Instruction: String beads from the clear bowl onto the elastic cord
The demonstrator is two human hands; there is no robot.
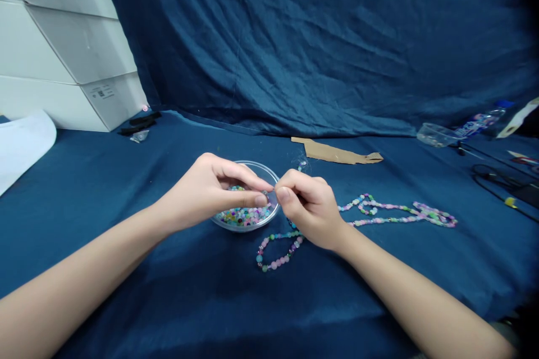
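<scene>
My left hand (225,185) is above a clear round bowl (275,214) of small coloured beads (242,215). Its thumb and fingers are pinched on a small bead (266,195). Close beside it, my right hand (311,205) is closed, thumb against forefinger, on what looks like the thin end of the bead string; the fingers mostly hide it. From beneath this hand a long strand of pastel beads (278,263) loops toward me. More of the strand (387,220) trails off to the right over the cloth.
Behind the hands lies a torn cardboard strip (337,153). At the far right are a clear plastic tub (435,134), a bottle (484,120) and black cables (492,179). White boxes (63,50) are stacked at the back left. Dark blue cloth (168,291) covers the table.
</scene>
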